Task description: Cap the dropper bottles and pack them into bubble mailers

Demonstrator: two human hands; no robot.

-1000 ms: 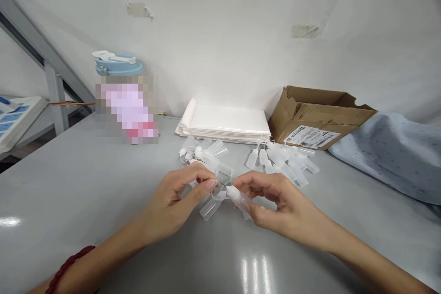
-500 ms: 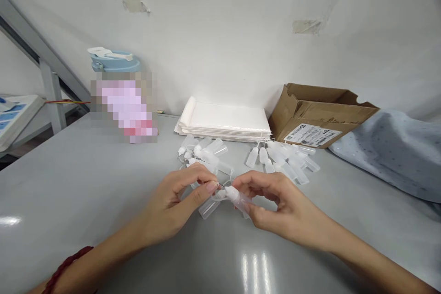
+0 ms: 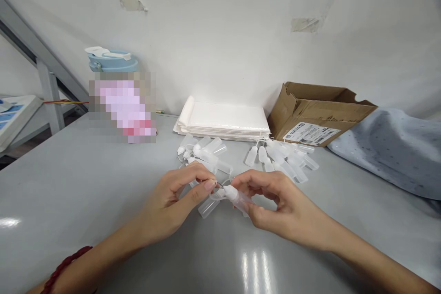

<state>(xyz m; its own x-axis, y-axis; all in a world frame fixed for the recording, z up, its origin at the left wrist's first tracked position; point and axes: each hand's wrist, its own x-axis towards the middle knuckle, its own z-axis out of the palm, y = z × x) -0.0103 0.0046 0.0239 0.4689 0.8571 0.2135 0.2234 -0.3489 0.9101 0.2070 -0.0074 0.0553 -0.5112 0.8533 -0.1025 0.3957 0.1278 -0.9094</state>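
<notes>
Between thumb and fingers, my right hand [image 3: 275, 200] holds a small translucent bottle [image 3: 241, 201] with a white top, tilted toward the left. My left hand [image 3: 188, 197] pinches a small white cap, mostly hidden by the fingertips, with a thin dark needle pointing at the bottle's tip. A thin white strap loops below the cap toward the bottle's neck. Under and beside the hands another clear bottle [image 3: 207, 207] lies on the grey table [image 3: 113, 183]. Behind my left hand is a cluster of bottles [image 3: 210, 154], and a second cluster [image 3: 285, 158] lies to the right.
A stack of white padded envelopes [image 3: 223, 119] lies by the wall. Right of it stand an open cardboard box [image 3: 320, 110] and a grey-blue cloth [image 3: 396, 151]. At the back left are a blue-lidded container [image 3: 112, 62] and a blurred pink item [image 3: 124, 105].
The view has shifted very slightly. My left fingertips and the cap have drawn a little away from the bottle's tip, and more of the thin needle shows.
</notes>
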